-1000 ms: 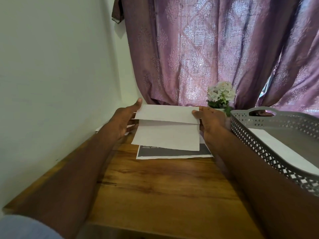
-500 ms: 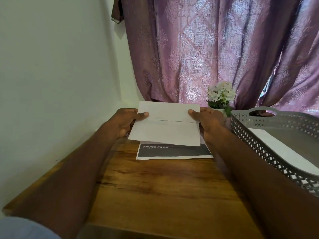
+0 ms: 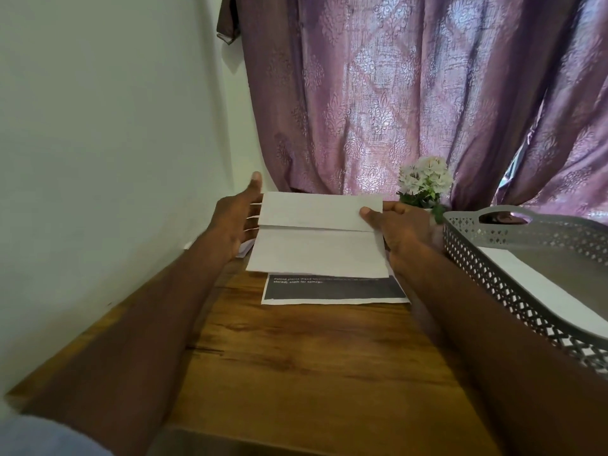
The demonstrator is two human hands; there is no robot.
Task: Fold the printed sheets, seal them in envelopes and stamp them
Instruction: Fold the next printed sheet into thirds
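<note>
Folding is in hand: the sheet [image 3: 319, 238] is held above the far end of the table [image 3: 296, 363], its top panel turned down over the middle one. The left hand [image 3: 235, 222] props the left edge, thumb up, fingers mostly hidden behind the paper; the right hand [image 3: 399, 230] pinches the right edge under its thumb. Next, likely, the edges need squaring and the crease pressing flat. The sheet looks plain white, blank side out, lower panel hanging free. A printed page [image 3: 332, 289] lies beneath.
</note>
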